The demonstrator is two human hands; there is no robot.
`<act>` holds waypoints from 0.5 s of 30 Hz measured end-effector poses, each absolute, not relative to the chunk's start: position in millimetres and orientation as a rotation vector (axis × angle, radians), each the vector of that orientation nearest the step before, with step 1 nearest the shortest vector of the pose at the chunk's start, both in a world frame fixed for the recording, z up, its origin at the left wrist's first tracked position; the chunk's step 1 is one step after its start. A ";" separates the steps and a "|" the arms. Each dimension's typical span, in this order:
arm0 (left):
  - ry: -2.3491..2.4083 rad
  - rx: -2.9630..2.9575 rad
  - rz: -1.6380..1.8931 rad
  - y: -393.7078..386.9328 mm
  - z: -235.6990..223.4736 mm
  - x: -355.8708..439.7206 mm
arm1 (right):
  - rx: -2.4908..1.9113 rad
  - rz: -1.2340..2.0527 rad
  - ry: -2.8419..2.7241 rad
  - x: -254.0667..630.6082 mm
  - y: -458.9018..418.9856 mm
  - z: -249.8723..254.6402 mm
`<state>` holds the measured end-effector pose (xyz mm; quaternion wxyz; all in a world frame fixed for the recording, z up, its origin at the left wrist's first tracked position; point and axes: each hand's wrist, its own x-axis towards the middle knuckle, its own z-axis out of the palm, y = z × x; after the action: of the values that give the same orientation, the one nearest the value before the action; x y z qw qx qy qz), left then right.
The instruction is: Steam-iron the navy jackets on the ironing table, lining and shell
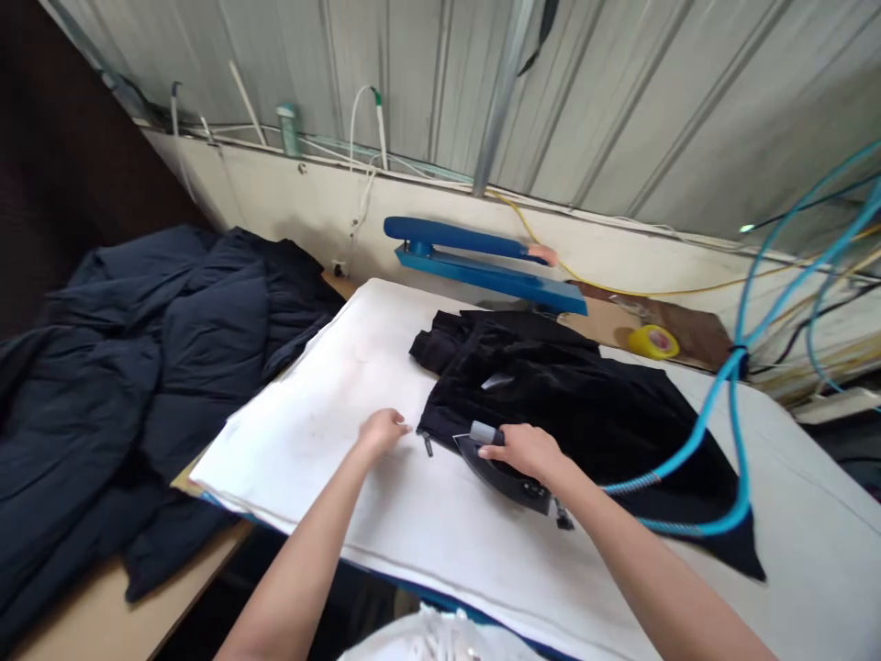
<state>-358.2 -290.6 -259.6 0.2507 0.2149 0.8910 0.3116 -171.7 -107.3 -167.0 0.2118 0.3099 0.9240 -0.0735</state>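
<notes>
A black garment [551, 386] with a zipper along its near edge lies across the white padded ironing table [309, 431]. My right hand [529, 452] is closed round the handle of a dark steam iron [506, 477], which rests along the garment's near edge. Blue hoses [708, 413] run from near the iron up to the right. At the garment's left corner, close to a dangling zipper pull [428, 446], my left hand [383, 433] has its fingers partly stretched and slightly apart. Whether its fingertips touch the cloth is hard to make out.
Dark padded jackets [172, 340] are heaped on a wooden table to the left. Behind the ironing table stand a blue sleeve board [474, 252] and a roll of yellow tape [652, 342]. Cables run along the wall.
</notes>
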 end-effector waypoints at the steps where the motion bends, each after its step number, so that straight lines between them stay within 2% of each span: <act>1: 2.414 0.589 0.771 -283.1 -259.6 -354.3 | 0.856 -0.207 2.567 -167.8 -107.0 -169.3; 7: 2.489 0.371 0.649 -261.2 -254.0 -327.1 | 0.837 -0.209 2.597 -165.6 -122.4 -177.5; 15: 2.383 0.361 0.643 -272.0 -255.6 -327.3 | 0.762 -0.140 2.673 -218.3 -143.2 -178.3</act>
<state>-327.3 -272.0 -255.6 0.3180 0.1373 0.9057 0.2444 -218.3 -143.2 -178.3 0.1783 0.2694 0.9451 -0.0496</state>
